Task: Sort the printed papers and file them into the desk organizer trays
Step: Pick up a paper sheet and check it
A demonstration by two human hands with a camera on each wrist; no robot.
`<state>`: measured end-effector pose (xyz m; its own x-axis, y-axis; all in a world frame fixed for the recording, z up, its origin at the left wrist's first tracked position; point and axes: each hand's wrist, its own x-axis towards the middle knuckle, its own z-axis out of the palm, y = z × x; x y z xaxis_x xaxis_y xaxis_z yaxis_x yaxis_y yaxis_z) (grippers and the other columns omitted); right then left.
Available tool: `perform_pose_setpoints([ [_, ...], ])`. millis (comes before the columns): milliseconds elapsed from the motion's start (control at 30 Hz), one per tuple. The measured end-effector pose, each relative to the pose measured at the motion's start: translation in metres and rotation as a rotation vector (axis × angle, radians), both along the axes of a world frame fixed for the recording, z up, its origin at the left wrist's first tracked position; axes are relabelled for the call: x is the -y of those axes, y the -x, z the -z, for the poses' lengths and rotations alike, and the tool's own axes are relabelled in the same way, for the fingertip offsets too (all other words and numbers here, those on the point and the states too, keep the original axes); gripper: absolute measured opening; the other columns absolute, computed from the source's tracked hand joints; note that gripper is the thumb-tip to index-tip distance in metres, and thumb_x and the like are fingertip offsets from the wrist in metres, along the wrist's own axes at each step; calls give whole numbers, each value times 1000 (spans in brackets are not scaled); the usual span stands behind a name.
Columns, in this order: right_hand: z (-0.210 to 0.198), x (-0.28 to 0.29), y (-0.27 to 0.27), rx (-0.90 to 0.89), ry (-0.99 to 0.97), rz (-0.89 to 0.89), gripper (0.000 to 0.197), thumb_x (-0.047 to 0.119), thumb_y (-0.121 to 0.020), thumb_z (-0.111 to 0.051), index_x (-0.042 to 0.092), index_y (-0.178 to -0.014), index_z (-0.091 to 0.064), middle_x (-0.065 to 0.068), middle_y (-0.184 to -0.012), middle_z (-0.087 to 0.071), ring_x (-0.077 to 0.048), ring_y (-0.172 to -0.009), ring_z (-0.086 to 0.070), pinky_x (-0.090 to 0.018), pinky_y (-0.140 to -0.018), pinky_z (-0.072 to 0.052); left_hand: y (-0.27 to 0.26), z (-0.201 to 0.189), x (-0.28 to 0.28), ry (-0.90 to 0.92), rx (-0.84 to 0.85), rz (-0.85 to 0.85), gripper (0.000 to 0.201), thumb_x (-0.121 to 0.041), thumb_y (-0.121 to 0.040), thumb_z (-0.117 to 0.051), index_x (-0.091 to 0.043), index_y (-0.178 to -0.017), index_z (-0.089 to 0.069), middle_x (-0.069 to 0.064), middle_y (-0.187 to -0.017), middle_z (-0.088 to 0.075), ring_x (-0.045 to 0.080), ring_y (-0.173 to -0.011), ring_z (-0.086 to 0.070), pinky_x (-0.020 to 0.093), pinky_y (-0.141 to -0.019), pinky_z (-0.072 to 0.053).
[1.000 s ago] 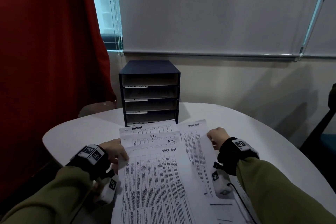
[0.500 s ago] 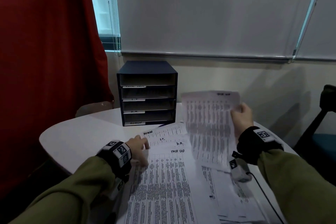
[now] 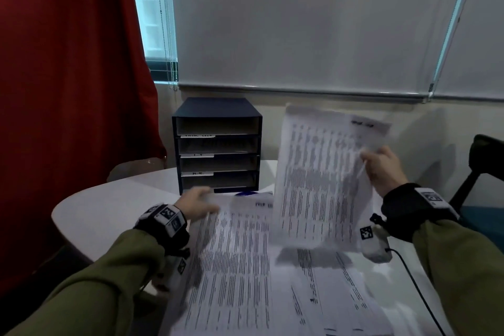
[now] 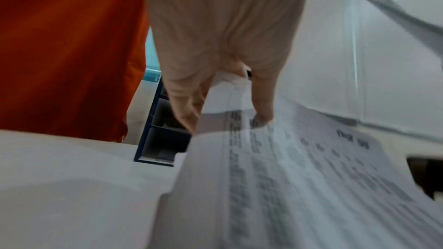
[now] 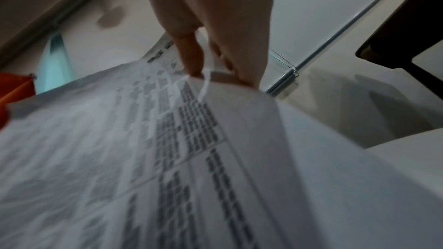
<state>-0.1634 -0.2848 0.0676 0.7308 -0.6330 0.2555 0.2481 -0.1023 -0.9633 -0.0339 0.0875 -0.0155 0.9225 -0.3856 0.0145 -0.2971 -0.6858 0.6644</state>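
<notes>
Pinching the right edge of one printed sheet point(image 3: 321, 180), the right hand point(image 3: 381, 169) holds it upright off the bench point(image 3: 114, 204), printed face toward the person, probably so its heading can be read and matched to a tray label. In the right wrist view the thumb and fingers point(image 5: 191, 52) close on the paper's edge, which curls between them. The left hand point(image 3: 196, 203) pinches the far left corner of the top sheet of the pile of papers point(image 3: 231, 267) lying below it on the bench; thumb and fingers point(image 4: 262, 99) grip that corner and lift it slightly, likely to peel off the next page.

Beyond the left hand, just past the pile's far edge, stands the dark organizer point(image 3: 218, 144) with four open trays, each carrying a small label too blurred to read surely. From the right hand, the trays lie forward and to its left; the raised sheet hangs beside the organizer, not in front of the tray mouths, so the way in looks free. A red curtain point(image 3: 68, 90) hangs left of the left hand, a dark chair point(image 3: 485, 150) sits right of the right hand, and a cable point(image 3: 420, 289) trails near the right wrist.
</notes>
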Motion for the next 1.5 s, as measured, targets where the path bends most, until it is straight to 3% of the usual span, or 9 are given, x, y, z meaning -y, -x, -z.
perform_pose_setpoints([
  [233, 45, -56, -14, -241, -5, -419, 13, 4, -93, -56, 5, -105, -60, -13, -99, -68, -28, -84, -66, -41, -78, -53, 14, -59, 22, 625, 43, 107, 11, -7, -88, -63, -13, -81, -57, 8, -80, -61, 19, -68, -57, 30, -64, -47],
  [333, 50, -69, -22, -200, -116, -415, 15, -2, -92, -54, 1, -106, -51, -17, -96, -65, -19, -69, -70, -31, -62, -57, 20, -72, 30, 662, 53, 146, 12, -7, -92, -56, -15, -83, -58, 7, -85, -60, 18, -71, -58, 25, -59, -50],
  [500, 39, -82, -26, -35, -156, -315, 20, -3, -91, -55, 2, -110, -49, -16, -94, -68, -18, -64, -70, -32, -57, -56, 26, -80, 34, 948, -21, -35, 38, -47, -94, -47, -12, -104, -54, 5, -100, -61, 23, -93, -61, 39, -81, -50],
  [600, 23, -92, -25, 125, -193, -283, 23, -6, -92, -51, 3, -113, -54, -14, -100, -68, -21, -78, -70, -30, -65, -60, 32, -76, 37, 826, 5, -19, 56, -65, -87, -45, -16, -115, -49, 5, -114, -63, 20, -99, -65, 41, -83, -54],
  [733, 4, -103, -26, 209, -204, -300, 24, -9, -92, -47, 12, -99, -57, -11, -103, -66, -22, -89, -65, -35, -83, -56, 42, -77, 42, 770, 246, -93, 11, -17, -98, -44, -20, -107, -49, 8, -108, -66, 25, -97, -66, 48, -86, -56],
  [1000, 18, -117, -28, 231, -90, -246, 24, -6, -92, -49, 6, -110, -60, -21, -110, -66, -37, -100, -64, -51, -89, -54, 59, -66, 49, 637, 456, -132, 50, 3, -88, -38, -25, -129, -30, 9, -104, -62, 25, -81, -63, 42, -67, -58],
  [1133, 10, -126, -30, 273, -100, -238, 22, -3, -92, -54, 16, -94, -67, 1, -87, -74, -20, -84, -69, -38, -81, -58, 66, -70, 63, 608, 535, -174, 59, 1, -93, -34, -23, -144, -17, 8, -98, -63, 21, -62, -58, 27, -51, -47],
  [1333, 30, -135, -32, 148, -113, -211, 16, 4, -93, -51, 13, -106, -52, -6, -104, -65, -21, -92, -65, -35, -81, -55, 60, -54, 71, 823, 328, -230, 59, -4, -90, -41, -39, -132, -20, 7, -122, -54, 23, -86, -64, 42, -68, -59],
  [1500, 75, -131, -34, -114, -121, -208, 30, 3, -91, -51, 9, -116, -36, -10, -106, -55, -21, -87, -58, -34, -71, -49, 58, -15, 61, 830, -48, -270, 49, -9, -95, -45, -15, -139, -25, 2, -128, -48, 16, -99, -50, 32, -88, -42],
])
